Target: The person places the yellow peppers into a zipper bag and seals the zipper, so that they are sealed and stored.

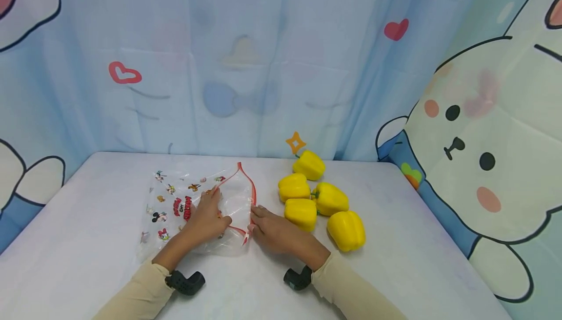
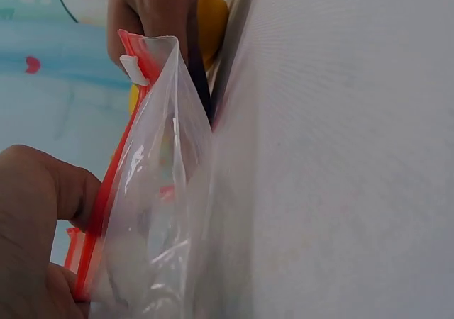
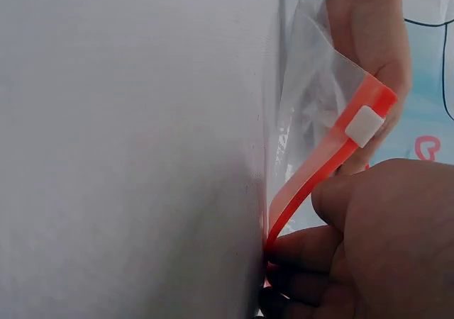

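A clear zip bag (image 1: pixel 175 193) printed with cartoon figures lies on the table, its red-edged mouth spread apart on the right side. With thumb and fingers my left hand (image 1: pixel 207 218) grips the upper edge of that mouth; the left wrist view shows the red zip strip (image 2: pixel 106 198) between them. My right hand (image 1: pixel 274 230) holds the edge nearest the table, fingers curled at the red strip in the right wrist view. A white slider (image 3: pixel 364 126) sits near one end of the strip. Several yellow bell peppers (image 1: pixel 300 213) lie just right of my right hand.
The white table (image 1: pixel 88 212) ends at a blue cartoon curtain (image 1: pixel 246 115) behind it. One bell pepper (image 1: pixel 309 165) lies near the back edge, another (image 1: pixel 346 231) nearer the front. A black wrist device (image 1: pixel 186 283) is on each forearm.
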A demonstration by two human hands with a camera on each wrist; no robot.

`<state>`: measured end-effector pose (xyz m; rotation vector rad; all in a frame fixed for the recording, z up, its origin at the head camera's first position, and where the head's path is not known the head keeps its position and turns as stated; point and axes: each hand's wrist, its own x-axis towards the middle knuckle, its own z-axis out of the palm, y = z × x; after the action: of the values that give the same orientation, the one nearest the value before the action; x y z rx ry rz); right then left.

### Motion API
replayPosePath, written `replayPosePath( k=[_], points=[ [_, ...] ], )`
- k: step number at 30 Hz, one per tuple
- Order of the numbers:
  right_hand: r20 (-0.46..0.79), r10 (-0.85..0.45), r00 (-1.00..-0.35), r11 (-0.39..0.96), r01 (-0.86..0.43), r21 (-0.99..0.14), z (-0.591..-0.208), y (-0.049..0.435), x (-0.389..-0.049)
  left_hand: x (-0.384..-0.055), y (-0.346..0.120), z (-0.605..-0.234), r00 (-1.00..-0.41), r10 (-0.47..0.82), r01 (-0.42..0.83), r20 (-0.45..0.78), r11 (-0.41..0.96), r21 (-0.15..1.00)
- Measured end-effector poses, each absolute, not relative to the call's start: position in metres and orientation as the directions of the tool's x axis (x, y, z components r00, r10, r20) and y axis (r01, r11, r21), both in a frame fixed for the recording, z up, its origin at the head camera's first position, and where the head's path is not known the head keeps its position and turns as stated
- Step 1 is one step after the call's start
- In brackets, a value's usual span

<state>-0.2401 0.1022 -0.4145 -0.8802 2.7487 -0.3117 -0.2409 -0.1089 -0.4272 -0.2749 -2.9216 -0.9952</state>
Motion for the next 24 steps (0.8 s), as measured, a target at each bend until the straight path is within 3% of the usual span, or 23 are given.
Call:
replayPosePath(
  k=[24],
  points=[
    [-0.194,-0.537,-0.821,0.827,-0.468,-0.311,-0.409,0.108,-0.244,-0.235,-0.126,-0.405,-0.976,0.152,0.216,0.153,0.668,0.712]
  ],
)
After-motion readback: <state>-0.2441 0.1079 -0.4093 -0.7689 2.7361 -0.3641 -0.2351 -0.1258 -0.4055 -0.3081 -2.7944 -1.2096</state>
